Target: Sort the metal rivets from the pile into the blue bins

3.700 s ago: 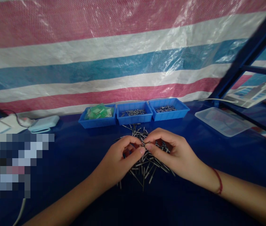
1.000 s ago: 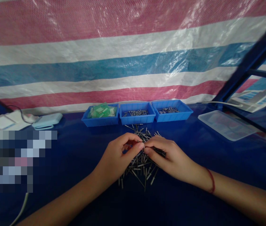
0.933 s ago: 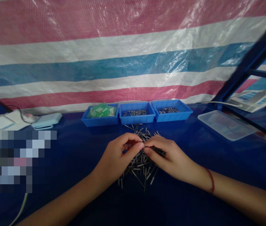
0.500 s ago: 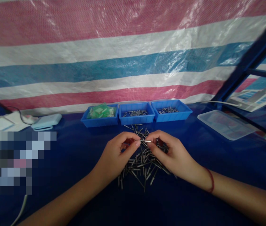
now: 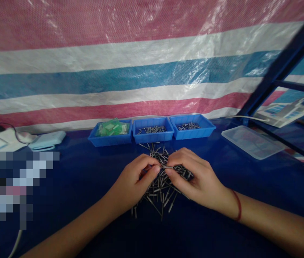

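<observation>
Between my two hands a single blind rivet (image 5: 167, 167) lies nearly level above a loose heap of metal blind rivets (image 5: 158, 190). My left hand (image 5: 138, 177) pinches its left end between thumb and forefinger. At the other end, the thumb and forefinger of my right hand (image 5: 195, 177) close on the rivet, partly covering it. The heap spreads on the dark blue tabletop under and behind both hands, which hide part of it.
Three blue bins stand in a row behind the heap: the left bin (image 5: 108, 140) holds green packets, the middle bin (image 5: 154, 137) and right bin (image 5: 195, 133) hold small metal pieces. A translucent plastic lid (image 5: 252, 141) lies right. A light blue case (image 5: 46, 140) sits left.
Both hands have dipped slightly with the rivet between them. My right fingers now cover more of the rivet. The whole view has shifted a little.
</observation>
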### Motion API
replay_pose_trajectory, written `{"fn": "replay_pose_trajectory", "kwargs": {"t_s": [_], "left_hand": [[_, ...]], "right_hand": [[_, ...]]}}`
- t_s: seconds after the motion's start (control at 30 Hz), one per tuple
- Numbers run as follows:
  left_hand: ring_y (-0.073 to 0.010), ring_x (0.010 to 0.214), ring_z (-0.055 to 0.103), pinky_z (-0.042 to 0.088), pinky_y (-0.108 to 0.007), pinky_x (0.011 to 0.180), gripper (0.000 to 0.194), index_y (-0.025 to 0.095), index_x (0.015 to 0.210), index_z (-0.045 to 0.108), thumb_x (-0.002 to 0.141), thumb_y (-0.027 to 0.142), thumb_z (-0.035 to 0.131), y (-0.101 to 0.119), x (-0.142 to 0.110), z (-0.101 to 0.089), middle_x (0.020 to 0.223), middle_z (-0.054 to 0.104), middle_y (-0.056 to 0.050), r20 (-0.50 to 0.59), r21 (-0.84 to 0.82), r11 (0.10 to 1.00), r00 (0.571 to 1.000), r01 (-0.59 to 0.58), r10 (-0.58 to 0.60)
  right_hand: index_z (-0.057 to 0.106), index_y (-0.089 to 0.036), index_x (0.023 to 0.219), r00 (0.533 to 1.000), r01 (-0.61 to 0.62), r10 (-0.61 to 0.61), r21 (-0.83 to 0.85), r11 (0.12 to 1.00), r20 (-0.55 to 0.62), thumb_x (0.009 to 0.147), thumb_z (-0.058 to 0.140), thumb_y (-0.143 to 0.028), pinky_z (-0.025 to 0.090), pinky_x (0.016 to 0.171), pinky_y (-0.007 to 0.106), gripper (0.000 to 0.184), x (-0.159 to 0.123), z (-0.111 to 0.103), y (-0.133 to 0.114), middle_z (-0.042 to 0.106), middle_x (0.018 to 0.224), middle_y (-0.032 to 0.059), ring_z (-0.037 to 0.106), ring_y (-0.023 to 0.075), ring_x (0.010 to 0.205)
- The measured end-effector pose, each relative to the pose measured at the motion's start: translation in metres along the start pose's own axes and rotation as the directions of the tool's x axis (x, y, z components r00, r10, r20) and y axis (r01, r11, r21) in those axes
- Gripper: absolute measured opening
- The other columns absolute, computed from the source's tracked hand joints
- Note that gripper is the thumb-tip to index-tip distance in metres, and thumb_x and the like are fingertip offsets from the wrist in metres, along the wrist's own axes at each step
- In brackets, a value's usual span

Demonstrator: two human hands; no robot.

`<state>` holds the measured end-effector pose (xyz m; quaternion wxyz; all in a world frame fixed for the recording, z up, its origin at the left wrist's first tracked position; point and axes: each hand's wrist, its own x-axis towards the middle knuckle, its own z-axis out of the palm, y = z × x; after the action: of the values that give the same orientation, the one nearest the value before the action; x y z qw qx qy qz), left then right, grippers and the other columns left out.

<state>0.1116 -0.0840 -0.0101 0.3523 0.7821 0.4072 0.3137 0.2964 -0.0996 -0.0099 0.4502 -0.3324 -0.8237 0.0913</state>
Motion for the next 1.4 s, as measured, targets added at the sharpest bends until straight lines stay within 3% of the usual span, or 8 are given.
{"fn": "replay_pose_trajectory", "kwargs": {"t_s": [0.13,0.27,0.43,0.6,0.83,1.1,1.27,1.4], "left_hand": [[-0.0118,0.070,0.053,0.043,-0.023,0.063,0.020,0.019,0.098,0.057,0.089,0.032,0.044,0.003,-0.002,-0.004,0.085,0.058,-0.001,-0.017,0.016,0.997,0.997,0.075,-0.075],[-0.0122,0.067,0.052,0.042,-0.024,0.059,0.029,0.021,0.110,0.054,0.089,0.037,0.043,0.003,0.001,-0.017,0.090,0.058,-0.001,-0.020,0.094,0.985,0.989,0.147,-0.146],[-0.0140,0.078,0.056,0.043,-0.027,0.071,0.023,0.023,0.099,0.059,0.085,0.039,0.050,0.009,-0.003,-0.044,0.103,0.056,-0.001,0.279,0.324,0.945,0.950,0.042,-0.138],[-0.0169,0.080,0.058,0.041,-0.024,0.064,0.035,0.027,0.098,0.057,0.068,0.039,0.070,0.015,-0.020,-0.055,0.096,0.056,0.003,0.462,0.480,0.875,0.827,0.071,-0.321],[-0.0135,0.073,0.057,0.042,-0.024,0.065,0.018,0.023,0.099,0.056,0.082,0.028,0.057,0.001,-0.010,-0.038,0.096,0.054,0.000,0.393,0.465,0.884,0.886,0.041,-0.248],[-0.0245,0.110,0.047,0.038,-0.042,0.095,0.036,0.020,0.116,0.051,0.087,0.042,0.049,-0.031,0.008,-0.025,0.119,0.050,-0.009,0.268,0.542,0.800,0.955,-0.257,0.126],[-0.0285,0.128,0.033,0.028,-0.047,0.104,0.057,0.019,0.132,0.039,0.087,0.054,0.043,-0.039,0.011,-0.025,0.140,0.037,-0.013,0.264,0.570,0.775,0.954,-0.271,0.140],[-0.0286,0.120,0.040,0.033,-0.045,0.101,0.055,0.021,0.120,0.051,0.079,0.058,0.052,-0.024,0.007,-0.040,0.131,0.045,-0.011,0.268,0.560,0.793,0.958,-0.238,0.099]], "right_hand": [[0.059,-0.017,0.084,0.996,0.089,-0.086,-0.211,0.974,0.022,0.083,0.055,-0.017,0.041,0.071,0.032,0.003,0.011,-0.014,0.013,0.065,0.081,0.0030,0.057,0.0155,0.076],[0.061,-0.018,0.086,0.972,-0.107,-0.012,-0.486,0.868,-0.236,0.086,0.052,-0.024,0.039,0.076,0.036,0.012,0.021,-0.035,0.054,0.066,0.085,0.0057,0.057,0.0194,0.081],[0.062,-0.017,0.102,0.952,-0.305,0.191,-0.711,0.633,-0.239,0.084,0.051,-0.038,0.038,0.069,0.041,0.030,0.018,-0.042,0.096,0.065,0.098,0.0126,0.053,0.0320,0.091],[0.060,-0.019,0.101,0.970,-0.242,0.188,-0.630,0.738,-0.153,0.084,0.051,-0.034,0.041,0.078,0.045,0.024,0.014,-0.034,0.084,0.064,0.099,0.0105,0.054,0.0302,0.094],[0.057,-0.013,0.110,0.955,-0.037,0.145,-0.377,0.925,0.260,0.087,0.049,-0.041,0.044,0.093,0.043,0.037,0.008,-0.017,0.058,0.061,0.110,0.0130,0.056,0.0250,0.104],[0.054,-0.016,0.118,0.918,-0.063,0.116,-0.148,0.987,0.378,0.086,0.051,-0.043,0.042,0.099,0.042,0.042,0.001,0.006,0.052,0.060,0.118,0.0121,0.051,0.0223,0.116],[0.056,-0.016,0.114,0.924,-0.059,0.085,-0.082,0.995,0.373,0.085,0.054,-0.036,0.045,0.095,0.040,0.035,0.001,0.004,0.047,0.061,0.112,0.0108,0.053,0.0206,0.110],[0.058,-0.019,0.107,0.936,-0.072,0.095,-0.082,0.994,0.340,0.083,0.054,-0.024,0.046,0.091,0.040,0.025,0.000,0.004,0.050,0.063,0.104,0.0079,0.056,0.0200,0.103]]}}
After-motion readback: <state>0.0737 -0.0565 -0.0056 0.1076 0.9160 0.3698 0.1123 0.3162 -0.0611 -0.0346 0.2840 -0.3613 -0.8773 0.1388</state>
